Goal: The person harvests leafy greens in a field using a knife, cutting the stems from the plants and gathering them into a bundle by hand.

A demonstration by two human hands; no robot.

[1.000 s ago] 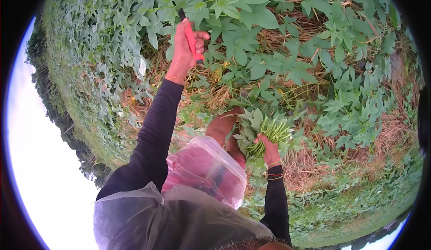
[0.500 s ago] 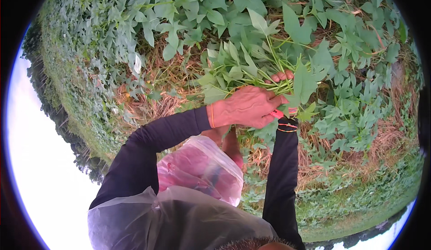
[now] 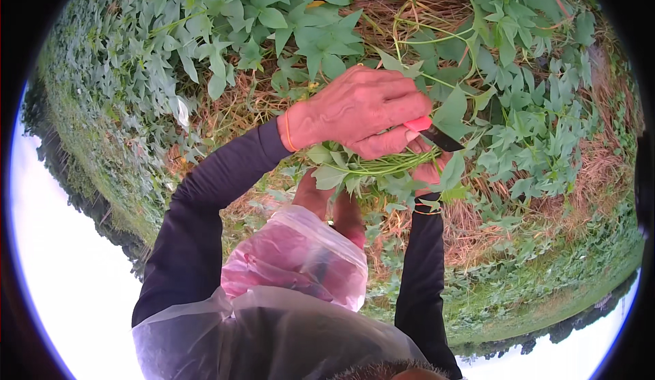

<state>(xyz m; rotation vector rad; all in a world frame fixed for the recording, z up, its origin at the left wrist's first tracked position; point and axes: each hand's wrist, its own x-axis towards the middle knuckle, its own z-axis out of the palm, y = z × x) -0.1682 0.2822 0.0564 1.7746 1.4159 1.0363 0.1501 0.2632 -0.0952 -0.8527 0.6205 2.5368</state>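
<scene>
My left hand (image 3: 365, 110) is closed around a knife with a red handle (image 3: 418, 123) and a dark blade (image 3: 442, 138) that points to the right and down. Just below it, a bunch of green leafy stems (image 3: 382, 167) lies sideways, gripped at its right end by my right hand (image 3: 428, 170). Stems and leaves partly cover the right hand's fingers. The blade passes close above that hand; whether it touches a stem I cannot tell. A single broad leaf (image 3: 451, 114) stands up beside the knife.
Low vines with lobed leaves (image 3: 321, 35) spread all around over dry straw (image 3: 416, 11). Below the hands are my bare legs (image 3: 348, 216) and a translucent plastic cover (image 3: 300, 257) over pink cloth. Trees (image 3: 75, 182) line the field's edge.
My left hand has moved up off the bunch with the knife, whose dark blade now shows. The right hand and the bunch have dropped lower, toward my body.
</scene>
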